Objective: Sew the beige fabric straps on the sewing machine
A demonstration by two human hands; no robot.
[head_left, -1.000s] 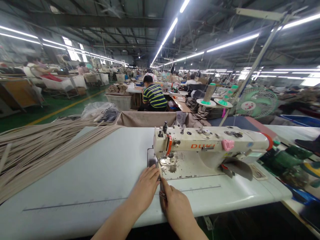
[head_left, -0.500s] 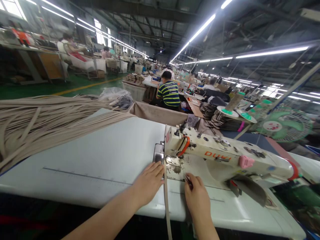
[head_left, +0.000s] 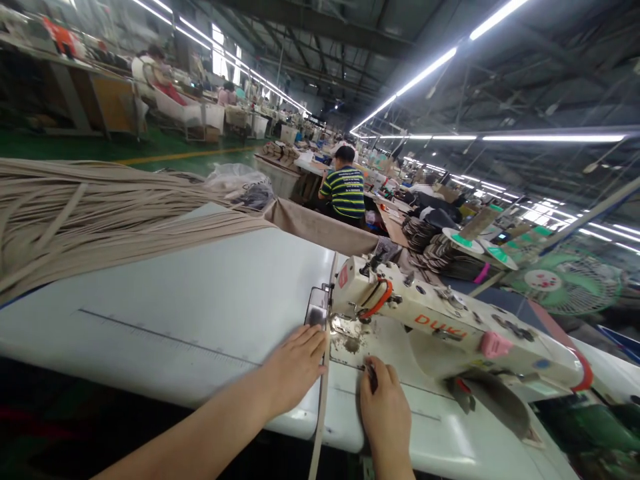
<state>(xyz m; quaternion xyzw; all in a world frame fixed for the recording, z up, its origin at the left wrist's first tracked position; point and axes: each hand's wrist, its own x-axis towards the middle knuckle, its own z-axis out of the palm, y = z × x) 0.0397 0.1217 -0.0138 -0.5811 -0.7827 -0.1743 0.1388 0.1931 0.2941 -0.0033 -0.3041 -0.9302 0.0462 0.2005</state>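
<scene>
A narrow beige fabric strip (head_left: 320, 407) runs from the sewing machine (head_left: 400, 307) over the table's front edge and hangs down. My left hand (head_left: 297, 360) lies flat with fingers stretched out, its fingertips at the strip's left side by the metal plate (head_left: 316, 313) near the needle area. Right of the strip, my right hand (head_left: 385, 400) rests on the table with fingers curled round a small dark metal tool (head_left: 372, 377). Most of that tool is hidden by the fingers. The strip's far end under the machine head is hard to make out.
A large heap of beige strips (head_left: 100, 220) covers the table's left side. A ruler scale (head_left: 165, 337) is marked on the white table (head_left: 215, 287). Behind stand a fabric-lined bin (head_left: 320, 227), thread cones (head_left: 477, 223), a green fan (head_left: 565, 280) and a seated co-worker (head_left: 344, 187).
The view has tilted and shifted slightly. The strip's hanging end now slants further left. My left hand stays by the strip, and my right hand still holds the small tool.
</scene>
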